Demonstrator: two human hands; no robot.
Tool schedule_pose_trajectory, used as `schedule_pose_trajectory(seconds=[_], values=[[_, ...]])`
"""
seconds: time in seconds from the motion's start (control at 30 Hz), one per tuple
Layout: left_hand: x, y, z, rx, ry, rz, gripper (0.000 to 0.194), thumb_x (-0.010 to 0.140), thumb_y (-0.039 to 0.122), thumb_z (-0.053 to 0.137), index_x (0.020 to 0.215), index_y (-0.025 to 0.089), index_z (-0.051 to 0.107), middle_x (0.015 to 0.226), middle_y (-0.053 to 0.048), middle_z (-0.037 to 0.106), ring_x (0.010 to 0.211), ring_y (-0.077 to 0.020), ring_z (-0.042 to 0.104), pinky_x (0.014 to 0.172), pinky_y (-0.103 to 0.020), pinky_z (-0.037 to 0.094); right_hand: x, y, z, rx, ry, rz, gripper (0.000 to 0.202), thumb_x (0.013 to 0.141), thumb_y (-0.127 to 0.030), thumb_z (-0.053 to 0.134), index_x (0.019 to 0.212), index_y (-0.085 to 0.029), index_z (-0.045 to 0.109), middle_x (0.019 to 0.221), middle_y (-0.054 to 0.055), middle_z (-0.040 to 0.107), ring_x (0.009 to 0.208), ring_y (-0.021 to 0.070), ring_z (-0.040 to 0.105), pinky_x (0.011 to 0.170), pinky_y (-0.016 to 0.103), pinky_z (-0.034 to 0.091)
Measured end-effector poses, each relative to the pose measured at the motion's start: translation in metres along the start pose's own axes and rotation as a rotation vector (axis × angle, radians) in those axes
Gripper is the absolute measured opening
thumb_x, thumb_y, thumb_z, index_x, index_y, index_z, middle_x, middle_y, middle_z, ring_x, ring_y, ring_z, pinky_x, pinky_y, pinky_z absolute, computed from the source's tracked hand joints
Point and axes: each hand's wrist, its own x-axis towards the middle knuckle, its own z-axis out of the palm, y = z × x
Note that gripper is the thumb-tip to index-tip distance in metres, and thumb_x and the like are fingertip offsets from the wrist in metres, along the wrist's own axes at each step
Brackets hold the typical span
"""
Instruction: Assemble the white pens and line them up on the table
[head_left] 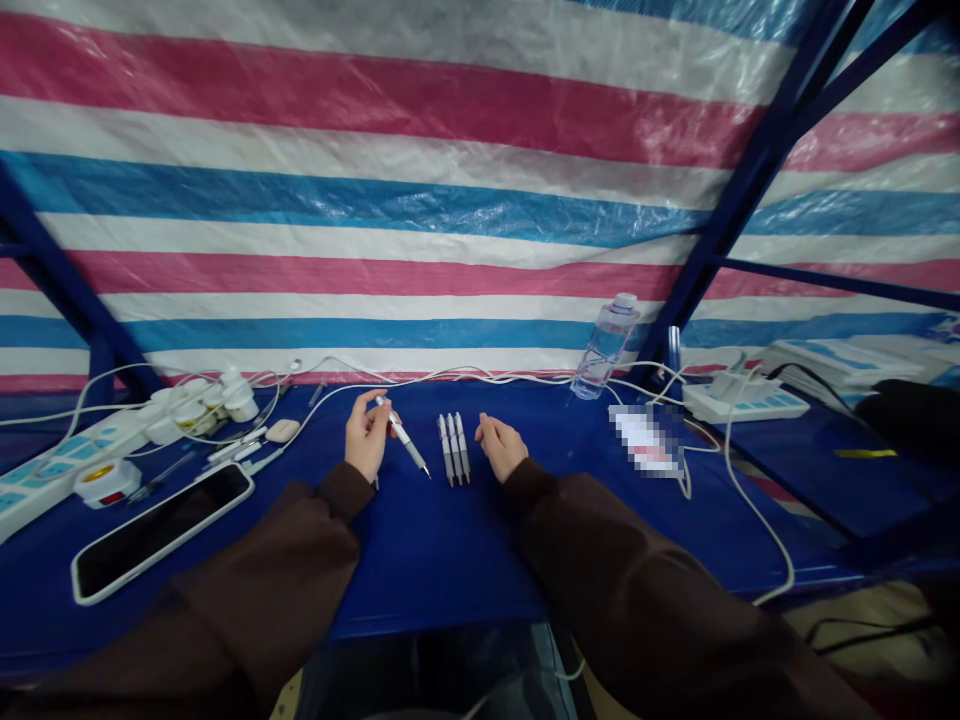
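Head view: one held pen (406, 440) and three pens (454, 450) in a row

The held pen is near the middle of the frame, just left of the three pens. It tilts, with its top toward the upper left and its dark tip toward the lower right. I cannot tell if the tip touches the blue desk (439, 570).

A pen like this should be light and stiff. The white part looks smooth, so it may slip or roll a bit. The gray part near the tip may be easier to grip. It should not break easily, so a soft pinch around the middle, or on that gray part, should do.

The left hand (366, 437) has its thumb and fingers pinched close on the pen's upper end. The rest of the pen sticks out past them, down and to the right. The three pens are apart from these fingers. They lie side by side, tips toward the bottom of the frame.

The right hand (501, 447) is just right of that row. Its fingers are curled in, almost like a fist, and no thing shows in them.

A phone (161, 535) lies at the lower left of the frame, and a clear bottle (604, 345) stands right of the middle.
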Motion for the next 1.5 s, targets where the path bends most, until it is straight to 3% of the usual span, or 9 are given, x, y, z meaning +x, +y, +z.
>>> schedule_pose_trajectory(seconds=[0.47, 0.8, 1.1, 1.5], values=[[-0.0001, 0.0046, 0.0012, -0.041, 0.010, 0.026, 0.027, 0.077, 0.036, 0.057, 0.096, 0.018, 0.048, 0.062, 0.003, 0.059, 0.044, -0.0077, 0.052, 0.047, -0.020, 0.044, -0.0005, -0.0017, -0.0008, -0.035, -0.018, 0.008, 0.047, 0.087, -0.054, 0.025, 0.065, -0.021, 0.052, 0.055, -0.004, 0.050, 0.053, 0.0108, 0.046, 0.054, 0.022, 0.028], [0.0002, 0.0034, 0.0017, -0.039, 0.050, -0.015, 0.050, 0.077, 0.036, 0.057, 0.121, 0.017, 0.042, 0.060, 0.003, 0.058, 0.044, -0.0079, 0.051, 0.046, -0.019, 0.044, 0.0001, -0.0043, -0.0010, -0.102, -0.010, -0.002, 0.039, 0.086, -0.047, 0.032, 0.065, -0.022, 0.051, 0.057, -0.004, 0.051, 0.056, 0.0110, 0.046, 0.054, 0.022, 0.027], [0.0010, 0.0001, 0.0000, 0.012, 0.020, 0.014, 0.039, 0.078, 0.038, 0.056, 0.108, 0.014, 0.051, 0.060, 0.000, 0.059, 0.049, -0.0100, 0.053, 0.045, -0.019, 0.044, 0.0005, -0.0028, 0.0002, -0.118, 0.000, -0.008, 0.036, 0.085, -0.046, 0.035, 0.065, -0.022, 0.051, 0.055, -0.004, 0.049, 0.054, 0.0107, 0.044, 0.052, 0.022, 0.026], [0.0006, 0.0032, 0.0005, 0.013, 0.043, -0.022, 0.039, 0.077, 0.039, 0.057, 0.105, 0.014, 0.050, 0.060, 0.001, 0.060, 0.049, -0.0103, 0.055, 0.046, -0.020, 0.045, 0.0018, 0.0016, 0.0030, -0.104, 0.023, -0.046, 0.032, 0.083, -0.046, 0.038, 0.068, -0.022, 0.051, 0.051, -0.006, 0.043, 0.050, 0.0103, 0.041, 0.049, 0.022, 0.026]])
